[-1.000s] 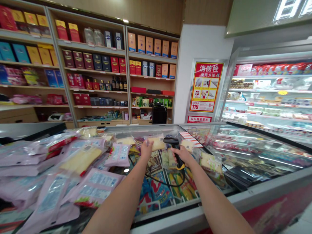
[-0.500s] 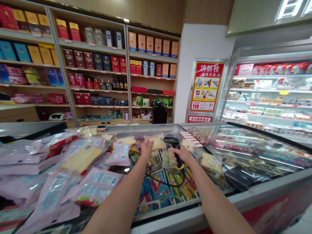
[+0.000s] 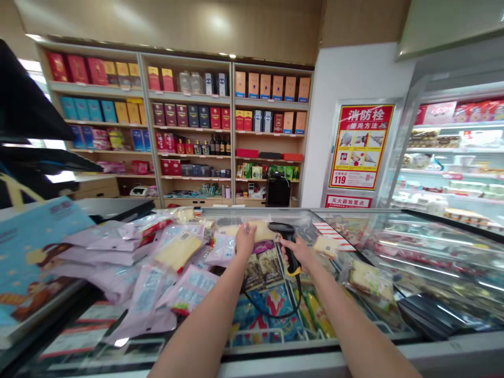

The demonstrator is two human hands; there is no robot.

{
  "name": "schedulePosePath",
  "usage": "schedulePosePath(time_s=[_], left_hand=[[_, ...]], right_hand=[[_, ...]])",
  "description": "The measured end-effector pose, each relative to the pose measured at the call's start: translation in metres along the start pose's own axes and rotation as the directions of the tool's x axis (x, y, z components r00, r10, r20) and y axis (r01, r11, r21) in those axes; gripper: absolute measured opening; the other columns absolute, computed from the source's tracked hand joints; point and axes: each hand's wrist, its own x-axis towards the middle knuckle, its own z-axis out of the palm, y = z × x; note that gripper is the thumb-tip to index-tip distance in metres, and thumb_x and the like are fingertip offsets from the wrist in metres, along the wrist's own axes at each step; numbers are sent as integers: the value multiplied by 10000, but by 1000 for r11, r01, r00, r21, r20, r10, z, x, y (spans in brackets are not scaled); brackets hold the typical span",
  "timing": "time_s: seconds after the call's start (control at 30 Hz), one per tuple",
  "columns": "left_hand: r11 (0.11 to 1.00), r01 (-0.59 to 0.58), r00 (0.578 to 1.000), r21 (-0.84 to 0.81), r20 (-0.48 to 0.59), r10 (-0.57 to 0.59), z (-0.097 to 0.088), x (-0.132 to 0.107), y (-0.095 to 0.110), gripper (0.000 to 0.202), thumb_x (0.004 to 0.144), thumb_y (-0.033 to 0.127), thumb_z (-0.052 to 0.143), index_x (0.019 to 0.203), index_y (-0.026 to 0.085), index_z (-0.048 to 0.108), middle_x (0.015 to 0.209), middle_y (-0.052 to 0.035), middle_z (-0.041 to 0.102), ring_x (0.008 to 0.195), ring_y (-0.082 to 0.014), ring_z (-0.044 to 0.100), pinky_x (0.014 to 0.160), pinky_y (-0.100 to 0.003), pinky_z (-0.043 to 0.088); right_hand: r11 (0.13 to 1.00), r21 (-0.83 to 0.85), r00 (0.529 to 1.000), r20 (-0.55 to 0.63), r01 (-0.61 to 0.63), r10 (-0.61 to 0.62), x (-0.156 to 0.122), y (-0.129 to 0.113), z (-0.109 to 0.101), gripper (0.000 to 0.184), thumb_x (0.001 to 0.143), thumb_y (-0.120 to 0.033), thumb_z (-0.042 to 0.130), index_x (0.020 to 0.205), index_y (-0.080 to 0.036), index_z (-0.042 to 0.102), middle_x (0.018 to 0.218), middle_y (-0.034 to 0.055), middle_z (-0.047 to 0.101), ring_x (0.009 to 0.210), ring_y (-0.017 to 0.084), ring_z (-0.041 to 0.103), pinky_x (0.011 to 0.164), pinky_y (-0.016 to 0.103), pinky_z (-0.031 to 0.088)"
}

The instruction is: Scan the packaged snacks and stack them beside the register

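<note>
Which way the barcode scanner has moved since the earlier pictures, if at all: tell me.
Yes, to the left: in the view, the barcode scanner nearly met the red-and-white strips before; now a clear gap shows between them.

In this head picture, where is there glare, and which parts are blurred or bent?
Head view: white reflected streaks cross the freezer glass at right; head view: the pale packet at the left hand looks soft; head view: the shelving leans at its left end, probably lens distortion.
</note>
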Motion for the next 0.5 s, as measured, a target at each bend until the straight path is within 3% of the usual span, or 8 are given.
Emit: schedulePosePath(time_s=[0.33, 0.5], left_hand=[[991, 56, 979, 119, -203, -31, -118, 29, -17, 229, 839, 308, 540, 963, 146, 642, 954, -124, 710, 960, -260, 659, 854, -360, 484], [975, 102, 959, 197, -282, -43, -166, 34, -28, 274, 847, 333, 523, 987, 127, 637, 992, -150, 699, 984, -286, 654, 864, -379, 487]], right_hand=[[998, 46, 978, 204, 33, -42, 23, -6, 114, 362, 581, -437, 762, 683, -182, 526, 465, -48, 542, 354, 97, 470, 357, 236, 414], [998, 48, 966, 254, 42, -52, 26, -7, 157, 363, 586, -426, 765, 720, -184, 531, 502, -46, 570, 376, 101, 498, 364, 234, 422]])
